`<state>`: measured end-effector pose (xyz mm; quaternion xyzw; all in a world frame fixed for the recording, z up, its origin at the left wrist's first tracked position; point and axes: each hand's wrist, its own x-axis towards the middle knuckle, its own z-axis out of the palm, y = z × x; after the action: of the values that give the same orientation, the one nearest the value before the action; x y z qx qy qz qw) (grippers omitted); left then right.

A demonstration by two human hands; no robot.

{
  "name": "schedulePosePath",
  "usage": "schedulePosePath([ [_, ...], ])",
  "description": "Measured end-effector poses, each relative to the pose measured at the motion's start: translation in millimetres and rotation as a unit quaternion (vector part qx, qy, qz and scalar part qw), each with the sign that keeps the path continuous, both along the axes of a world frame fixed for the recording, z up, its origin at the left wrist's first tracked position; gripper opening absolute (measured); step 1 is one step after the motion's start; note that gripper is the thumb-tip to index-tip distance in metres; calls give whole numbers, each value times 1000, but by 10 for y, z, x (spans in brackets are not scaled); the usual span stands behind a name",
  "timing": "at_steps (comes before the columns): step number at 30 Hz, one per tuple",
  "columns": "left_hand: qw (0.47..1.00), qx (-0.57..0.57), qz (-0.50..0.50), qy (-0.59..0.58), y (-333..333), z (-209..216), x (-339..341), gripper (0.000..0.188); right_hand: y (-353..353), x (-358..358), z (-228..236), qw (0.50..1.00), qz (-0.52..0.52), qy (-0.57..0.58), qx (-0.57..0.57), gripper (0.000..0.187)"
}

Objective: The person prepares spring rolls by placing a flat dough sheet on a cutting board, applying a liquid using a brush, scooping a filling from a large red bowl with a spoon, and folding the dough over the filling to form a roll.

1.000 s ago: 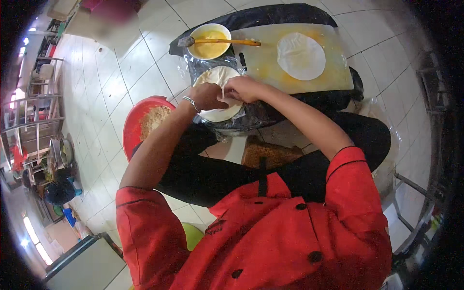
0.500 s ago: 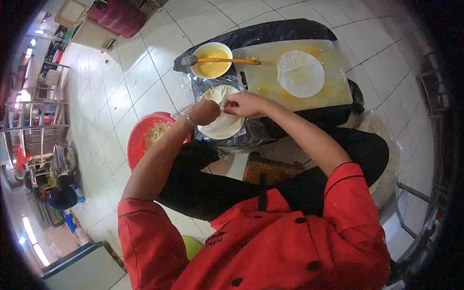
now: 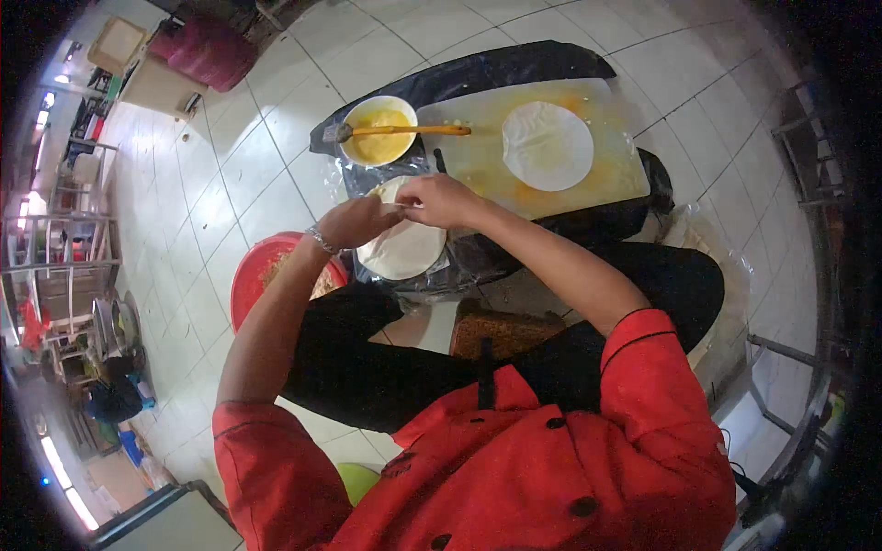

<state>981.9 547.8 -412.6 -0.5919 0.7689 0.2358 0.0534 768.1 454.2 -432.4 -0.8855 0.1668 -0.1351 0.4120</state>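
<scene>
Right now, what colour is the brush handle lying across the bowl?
The brush handle is yellow-orange, best seen in the head view.

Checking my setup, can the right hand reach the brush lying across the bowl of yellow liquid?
Likely yes: the brush lies uncovered just beyond the right hand, though that hand is busy at the round sheet.

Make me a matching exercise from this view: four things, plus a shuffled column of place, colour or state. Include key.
Things
1. Brush
2. Basin
3. Nearer round sheet
4. Farther round sheet

Place, colour or state
A. Partly hidden by the left hand and the right hand
B. Lying flat on the pale board
C. Resting across the white bowl
D. Red

Pairs: 1-C, 2-D, 3-A, 4-B
</scene>
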Motion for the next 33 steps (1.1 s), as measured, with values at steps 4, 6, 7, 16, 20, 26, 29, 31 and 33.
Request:
schedulePosePath([
  [4, 989, -85, 92, 73, -9, 491, -18, 30, -138, 12, 194, 999, -22, -45, 11, 21],
  [6, 982, -125, 119, 83, -74, 777, -87, 24, -270, -48, 276, 997, -27, -65, 28, 22],
  [7, 975, -100, 190, 49, -117, 971, -210, 22, -339, -68, 332, 996, -24, -77, 37, 22],
  [16, 938, -180, 198, 220, -285, 1756, -357, 16, -955, -376, 1377, 997, -11, -78, -11, 28],
  [20, 925, -139, 188, 301, -552, 1695, -577, 20, -1133, -844, 1652, 999, -2, 11, 51, 27],
  [26, 910, -28, 122, 396, -899, 1306, -1171, 21, -1244, -1733, 1437, 998, -24, 58, 7, 33],
  [29, 878, 50, 112, 463, -1046, 1050, -1541, 20, -1288, -2189, 1348, 988, -44, 144, 23, 29],
  [31, 856, 103, 138, 487, -1111, 883, -1763, 20, -1312, -2348, 1317, 976, -59, 202, 49, 26],
  [33, 861, 116, 147, 473, -1160, 681, -1874, 20, -1357, -2390, 1277, 963, -71, 242, 98, 26],
])
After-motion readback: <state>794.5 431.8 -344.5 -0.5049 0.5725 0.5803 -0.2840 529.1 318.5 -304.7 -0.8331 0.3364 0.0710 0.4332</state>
